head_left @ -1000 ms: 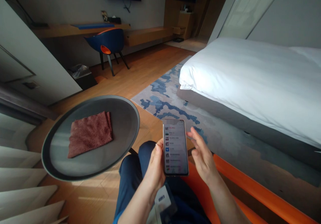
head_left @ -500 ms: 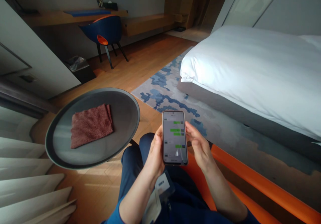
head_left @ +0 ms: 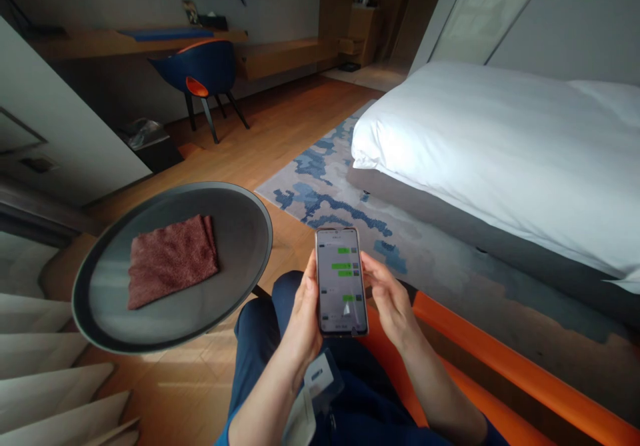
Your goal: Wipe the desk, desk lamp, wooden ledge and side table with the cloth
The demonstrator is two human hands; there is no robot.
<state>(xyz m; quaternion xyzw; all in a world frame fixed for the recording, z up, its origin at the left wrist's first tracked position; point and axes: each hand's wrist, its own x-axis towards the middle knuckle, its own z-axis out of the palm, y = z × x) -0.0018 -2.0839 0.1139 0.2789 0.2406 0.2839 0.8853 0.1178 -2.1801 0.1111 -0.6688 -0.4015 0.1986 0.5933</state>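
A phone (head_left: pixel 342 283) with a lit chat screen and green message bubbles stands upright in view above my lap. My left hand (head_left: pixel 303 313) grips its left edge, fingers hidden behind it. On the right edge, my right hand (head_left: pixel 389 297) holds the phone with bent fingers, its thumb beside the case. A folded reddish-brown cloth (head_left: pixel 173 261) lies on the round dark table (head_left: pixel 240 253) to the left of my knees.
The bed (head_left: pixel 480 126) with white bedding fills the right side, above a blue-grey rug (head_left: pixel 320 199). A blue chair (head_left: pixel 210 69) is at the desk (head_left: pixel 90 45). A bin (head_left: pixel 155 146) stands left; pale curtains (head_left: pixel 45 353) hang at lower left.
The view has shifted slightly, so the table, cloth and phone appear a little further left and lower. Both hands keep their hold on the phone.
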